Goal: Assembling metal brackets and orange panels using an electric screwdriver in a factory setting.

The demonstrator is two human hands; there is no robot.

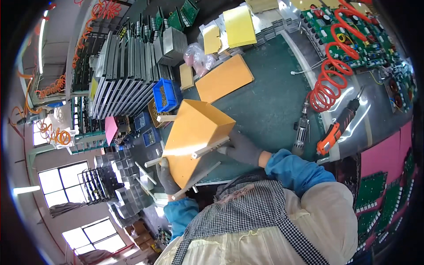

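Observation:
Between my two grey-gloved hands is an orange-yellow folded sheet point(187, 128), tilted above the green work table point(274, 66). Whitish posts point(210, 148) stick out from it at several places. My left hand point(166, 179) is closed on its lower left edge, beside one of the posts. On the opposite side my right hand point(244, 149) grips the right edge near another post, with some of its fingers hidden behind the sheet. A flat orange-yellow sheet point(225, 78) lies on the table beyond the held one.
A blue bin point(165, 96) of small brass-coloured parts stands left of the held sheet. Stacked grey metal panels point(128, 75) rise at far left. To the right lie an air screwdriver point(301, 130), an orange-black power screwdriver point(338, 128), a coiled red hose point(329, 88) and green circuit boards point(353, 35).

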